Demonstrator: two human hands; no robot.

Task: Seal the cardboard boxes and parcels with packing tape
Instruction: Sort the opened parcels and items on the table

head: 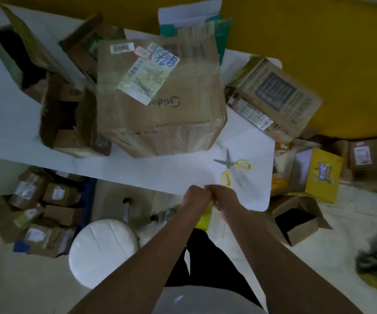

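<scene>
Left side of the white surface (13,123): three opened boxes (69,123), flaps up. Middle: one big cardboard box (160,123) with shiny clear tape over its top and corners and labels stuck on, blue scribble across one. Right of it there's one pair of yellow-handled scissors (230,168), blades apart, and one printed box (278,96) at the far edge. Down front, my left grip (194,196) and right grip (222,197) are bunched together, both clamped on one yellow-green strip (205,215). Can't tell what it is.

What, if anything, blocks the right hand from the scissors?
Likely yes. The scissors lie open on the table just past the right hand, nothing between. But it and the left hand grip a yellow-green item, so it must let go first.
</scene>
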